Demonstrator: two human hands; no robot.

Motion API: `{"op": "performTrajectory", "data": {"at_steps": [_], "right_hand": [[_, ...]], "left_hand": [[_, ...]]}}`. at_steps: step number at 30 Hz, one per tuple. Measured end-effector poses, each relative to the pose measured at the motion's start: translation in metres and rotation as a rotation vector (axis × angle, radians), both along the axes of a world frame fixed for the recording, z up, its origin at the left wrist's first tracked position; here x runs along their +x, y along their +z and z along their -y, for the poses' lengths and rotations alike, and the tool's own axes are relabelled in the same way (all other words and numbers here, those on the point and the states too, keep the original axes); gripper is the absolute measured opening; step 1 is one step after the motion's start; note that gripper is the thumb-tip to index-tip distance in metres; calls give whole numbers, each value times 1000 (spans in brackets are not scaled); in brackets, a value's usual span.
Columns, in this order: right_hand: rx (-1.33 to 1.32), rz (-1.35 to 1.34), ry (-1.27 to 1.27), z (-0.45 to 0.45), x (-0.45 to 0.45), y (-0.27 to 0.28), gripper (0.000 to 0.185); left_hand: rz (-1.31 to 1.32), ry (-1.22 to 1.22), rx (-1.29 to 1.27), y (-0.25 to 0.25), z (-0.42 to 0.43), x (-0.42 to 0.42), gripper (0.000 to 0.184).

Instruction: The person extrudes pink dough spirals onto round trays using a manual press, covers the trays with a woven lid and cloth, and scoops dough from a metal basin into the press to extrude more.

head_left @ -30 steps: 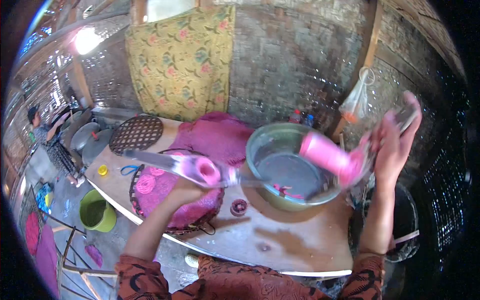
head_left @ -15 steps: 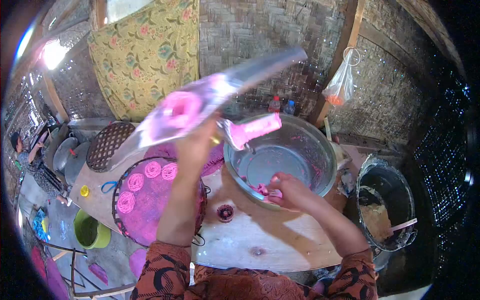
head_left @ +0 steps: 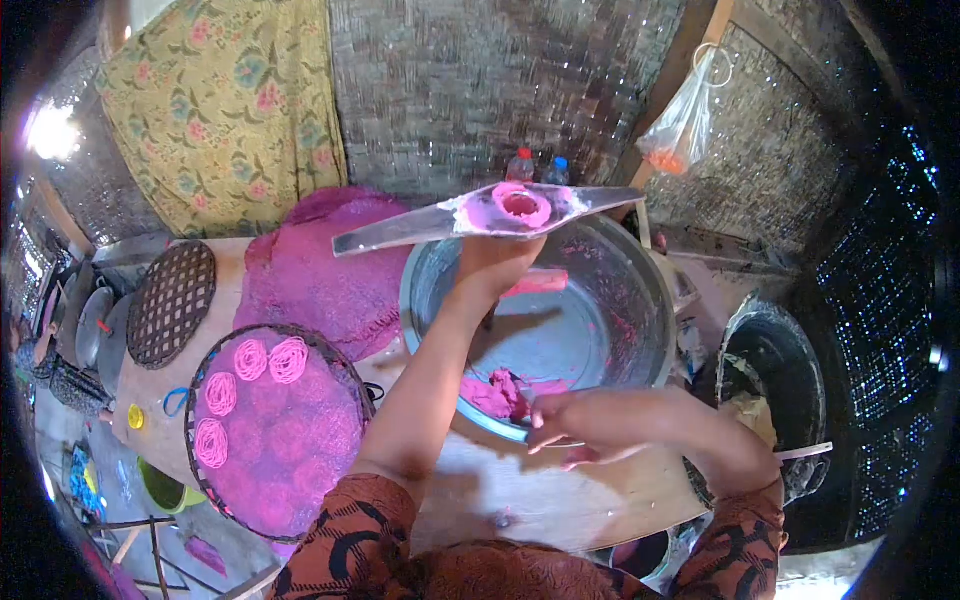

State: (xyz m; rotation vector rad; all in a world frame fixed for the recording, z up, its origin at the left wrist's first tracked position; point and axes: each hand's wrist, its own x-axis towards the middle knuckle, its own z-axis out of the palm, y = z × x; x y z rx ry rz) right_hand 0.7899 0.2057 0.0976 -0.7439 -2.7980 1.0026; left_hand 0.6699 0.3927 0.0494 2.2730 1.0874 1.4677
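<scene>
Left hand [head_left: 500, 262]: closed around the underside of the metal press [head_left: 400, 227], above the basin [head_left: 545, 342]. Right hand [head_left: 580, 425]: part-open at the near rim, fingertips beside pink dough [head_left: 495, 396]; contact unclear. Left of both hands: round tray [head_left: 285, 440] bearing pink coils [head_left: 220, 393].

The 2 arms reach out in front of the body. The left arm [head_left: 425, 375] goes far out and a bit to the right. The left hand [head_left: 500, 262] is closed in a grip, with its fingers mostly hidden. The right arm [head_left: 690, 425] bends in from the side, closer to the body. The right hand [head_left: 575, 425] is open, palm down, its fingers a little bent and spread apart.
</scene>
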Motion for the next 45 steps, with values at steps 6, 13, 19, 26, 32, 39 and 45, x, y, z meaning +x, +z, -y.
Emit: {"op": "performTrajectory", "data": {"at_steps": [6,13,19,26,32,39,45], "right_hand": [[403,549,-550,-33,10,18,24],[353,760,-369,-62,25,-30,25],[-120,887,-655,-50,52,-21,26],[-374,371,-654,-45,35,-81,35],[-422,439,-654,-58,-1,-104,37],[-124,474,-621,-17,-8,-40,34],[169,670,-658,36,30,70,32]], "left_hand": [[90,-209,-232,5,3,-9,37],[-268,-49,133,-12,7,-15,32],[-281,-106,248,-15,12,-25,38],[-288,-140,153,-27,15,-22,38],[-161,-146,246,-28,13,-20,36],[-75,-120,148,-20,6,-14,27],[239,-188,-38,-16,15,-12,28]]}}
